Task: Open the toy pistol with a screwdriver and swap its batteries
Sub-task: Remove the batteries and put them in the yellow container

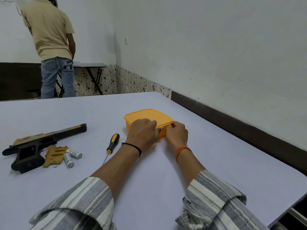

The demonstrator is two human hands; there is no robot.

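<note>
A black and tan toy pistol (34,145) lies on its side at the left of the table, its grip open. Its tan cover plate (54,156) lies beside the grip. Two silver batteries (71,157) rest just right of the plate. A screwdriver (111,145) with a black and yellow handle lies in the middle. A closed orange plastic box (149,116) sits further back. My left hand (142,131) grips the box's near edge, fingers curled over the lid. My right hand (177,132) pinches the lid's near right corner.
The table (166,180) is covered in pale lilac; its right edge runs along a white wall with a dark skirting. A tiny dark bit, maybe a screw (54,167), lies below the plate. A person (51,47) stands at a folding table far back left.
</note>
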